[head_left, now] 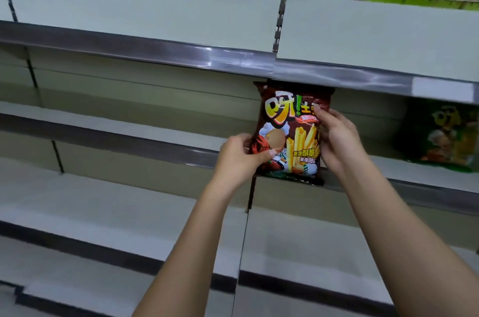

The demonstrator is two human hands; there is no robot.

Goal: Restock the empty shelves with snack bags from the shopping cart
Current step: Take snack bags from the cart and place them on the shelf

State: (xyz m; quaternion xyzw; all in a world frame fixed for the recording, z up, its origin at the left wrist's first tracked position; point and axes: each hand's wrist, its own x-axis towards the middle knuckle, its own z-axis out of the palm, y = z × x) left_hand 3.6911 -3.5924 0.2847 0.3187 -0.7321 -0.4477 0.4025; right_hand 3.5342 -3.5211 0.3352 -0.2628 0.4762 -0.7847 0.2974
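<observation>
Bag [290, 132] stands upright, long axis vertical, at the front edge of the shelf [427, 174], its top just under the shelf above. Left hand [241, 158] pinches its lower left; right hand [337, 140] grips its right edge. Both equally near; the shelf lies beyond, so push inward.

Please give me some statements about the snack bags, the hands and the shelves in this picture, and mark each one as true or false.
1. Both hands hold the dark red snack bag. True.
2. The left hand grips the bag's top edge. False: it grips the lower left side.
3. A green snack bag stands on the same shelf, to the right. True.
4. The dark red bag lies flat. False: it stands upright.
5. The right hand holds the bag's right edge. True.
</observation>
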